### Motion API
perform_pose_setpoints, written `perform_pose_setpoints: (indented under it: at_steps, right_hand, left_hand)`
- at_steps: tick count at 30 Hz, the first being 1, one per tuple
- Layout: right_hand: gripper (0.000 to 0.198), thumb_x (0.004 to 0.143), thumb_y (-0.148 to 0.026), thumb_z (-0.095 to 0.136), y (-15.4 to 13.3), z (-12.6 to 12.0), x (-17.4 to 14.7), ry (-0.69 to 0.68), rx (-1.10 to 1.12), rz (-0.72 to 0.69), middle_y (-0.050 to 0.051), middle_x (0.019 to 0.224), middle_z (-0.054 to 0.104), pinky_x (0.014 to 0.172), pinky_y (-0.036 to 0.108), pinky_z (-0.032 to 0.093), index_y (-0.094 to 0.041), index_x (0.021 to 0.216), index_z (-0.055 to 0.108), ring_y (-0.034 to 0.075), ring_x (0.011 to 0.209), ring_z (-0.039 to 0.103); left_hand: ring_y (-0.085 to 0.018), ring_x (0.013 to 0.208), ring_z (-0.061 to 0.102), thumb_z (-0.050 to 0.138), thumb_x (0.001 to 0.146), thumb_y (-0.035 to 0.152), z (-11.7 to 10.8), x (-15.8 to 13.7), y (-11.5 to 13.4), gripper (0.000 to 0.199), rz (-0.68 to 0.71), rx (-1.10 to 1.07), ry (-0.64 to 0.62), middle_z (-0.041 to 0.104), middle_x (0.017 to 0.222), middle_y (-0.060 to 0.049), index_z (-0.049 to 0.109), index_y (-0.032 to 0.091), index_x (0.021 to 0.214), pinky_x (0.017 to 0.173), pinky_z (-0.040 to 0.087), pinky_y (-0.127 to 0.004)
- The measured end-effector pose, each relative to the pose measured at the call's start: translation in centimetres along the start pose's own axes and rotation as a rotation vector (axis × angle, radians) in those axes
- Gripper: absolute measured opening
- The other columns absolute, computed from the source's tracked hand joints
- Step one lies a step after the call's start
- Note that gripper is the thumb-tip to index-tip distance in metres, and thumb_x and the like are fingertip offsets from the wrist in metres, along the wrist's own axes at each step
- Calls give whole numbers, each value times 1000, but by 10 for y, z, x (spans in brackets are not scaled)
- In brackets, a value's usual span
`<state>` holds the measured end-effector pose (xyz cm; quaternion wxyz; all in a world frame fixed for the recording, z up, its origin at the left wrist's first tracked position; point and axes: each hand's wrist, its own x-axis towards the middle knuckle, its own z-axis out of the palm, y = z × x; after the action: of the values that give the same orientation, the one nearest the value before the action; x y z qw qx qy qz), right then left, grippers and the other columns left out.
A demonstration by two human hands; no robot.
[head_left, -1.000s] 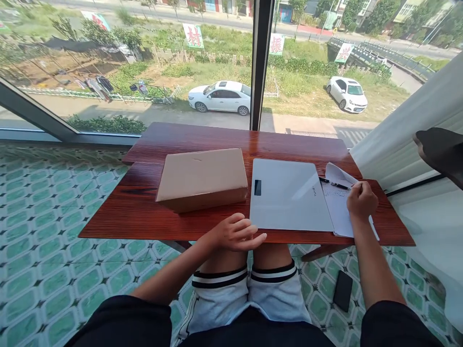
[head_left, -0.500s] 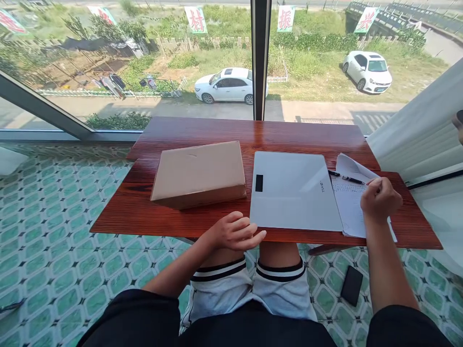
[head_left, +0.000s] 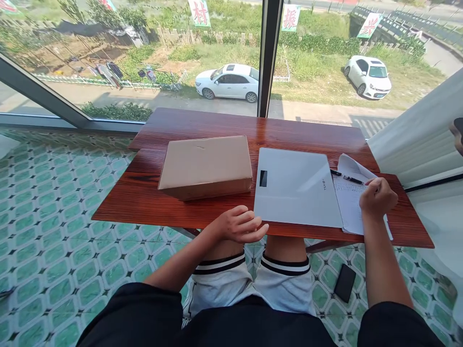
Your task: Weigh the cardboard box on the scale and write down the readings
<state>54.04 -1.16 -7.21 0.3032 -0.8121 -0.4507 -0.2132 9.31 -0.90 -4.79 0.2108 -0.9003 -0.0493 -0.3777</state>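
At the near edge of the table, my left hand [head_left: 245, 225] rests with its fingers loosely bent and apart, holding nothing. It lies between the brown cardboard box [head_left: 206, 164] and the lower left corner of the silver-grey bathroom scale [head_left: 294, 193]. The box is closed and lies flat on its side of the table; the scale has a small dark display. On the right, my right hand [head_left: 378, 196] forms a loose fist over the written sheets of paper [head_left: 350, 207], with nothing seen in it. A black pen [head_left: 353, 180] lies on the paper just beside that fist.
The reddish-brown wooden table [head_left: 126, 200] stands against large windows. A second pen [head_left: 335, 172] lies at the scale's right edge. On the green tiled floor is a black phone-like slab [head_left: 345, 283]. A white curtain [head_left: 415, 135] hangs at the right.
The view has shifted and tilted slightly, so the table appears a little turned. Both hands keep nearly the same pose and place; the box, scale and papers have not moved on the table.
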Motion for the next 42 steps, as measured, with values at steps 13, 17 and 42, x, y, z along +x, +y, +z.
perform_pose_setpoints:
  at_steps: [13, 17, 42]
  right_hand:
    - [33, 94, -29, 35, -47, -51, 3, -74, -72, -209, 10, 69, 62, 55, 32, 22, -17, 77, 61, 13, 50, 33]
    - [35, 97, -33, 38, -112, -84, -18, 0, 283, -250, 6, 72, 65, 57, 28, 34, -17, 77, 62, 13, 55, 48]
    - [79, 98, -60, 23, -296, -66, -103, -951, 854, -163, 6, 162, 24, 127, 38, 22, -8, 158, 22, 18, 151, 25]
  left_hand:
    - [-12, 71, 52, 64, 68, 8, -41, -24, -1, 30, -280, 224, 181, 62, 73, 4, 60, 26, 92, 71, 43, -29]
    - [-15, 71, 53, 61, 66, 8, -65, -39, -12, 35, -447, 345, 260, 63, 74, 1, 58, 25, 97, 71, 45, -30]
    - [-25, 135, 51, 33, 98, 58, -87, -68, -45, 62, -1675, -60, 196, 54, 146, -10, 48, 22, 146, 114, 39, -38]
